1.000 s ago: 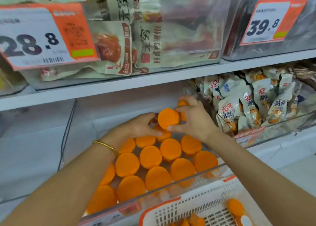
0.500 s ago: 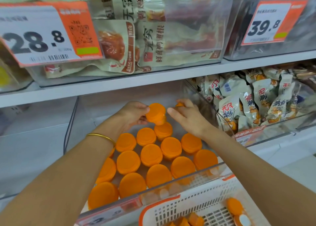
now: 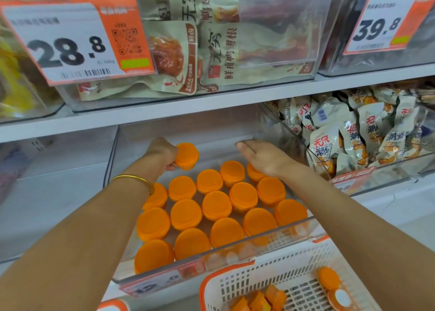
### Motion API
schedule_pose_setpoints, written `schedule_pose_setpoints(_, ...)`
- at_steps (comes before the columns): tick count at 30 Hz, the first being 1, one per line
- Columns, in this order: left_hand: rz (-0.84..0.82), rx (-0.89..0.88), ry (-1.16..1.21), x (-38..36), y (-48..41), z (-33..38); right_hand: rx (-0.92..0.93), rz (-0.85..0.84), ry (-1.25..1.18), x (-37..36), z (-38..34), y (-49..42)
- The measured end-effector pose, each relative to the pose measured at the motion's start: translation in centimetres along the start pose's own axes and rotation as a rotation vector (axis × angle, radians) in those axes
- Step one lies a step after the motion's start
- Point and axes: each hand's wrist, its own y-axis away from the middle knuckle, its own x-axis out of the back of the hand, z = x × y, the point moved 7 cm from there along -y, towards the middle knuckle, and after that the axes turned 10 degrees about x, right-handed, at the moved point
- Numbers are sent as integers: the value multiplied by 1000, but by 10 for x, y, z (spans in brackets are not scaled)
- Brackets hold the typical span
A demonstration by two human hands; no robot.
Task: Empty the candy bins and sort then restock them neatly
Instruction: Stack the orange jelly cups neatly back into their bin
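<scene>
Inside the bin (image 3: 111, 169) stand fifteen orange cups (image 3: 216, 205); left hand (image 3: 162, 154) holds another cup (image 3: 187, 156)

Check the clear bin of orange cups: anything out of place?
Nothing in the clear plastic bin stands out; its round orange-lidded cups sit upright in rows. Only cups in the white slotted basket lie tipped.

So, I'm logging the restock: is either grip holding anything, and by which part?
The left grip holds a tub by its side; the right grip is flat and holds nothing.
</scene>
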Motion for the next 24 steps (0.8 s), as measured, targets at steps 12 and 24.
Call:
schedule_pose_setpoints(12, 145, 11, -488, 9, -8, -24, 101, -121, 283, -18, -1, -11)
schedule_pose_setpoints(24, 57, -212, -948, -29, 37, -45, 121, 3, 196, -30, -6, -10)
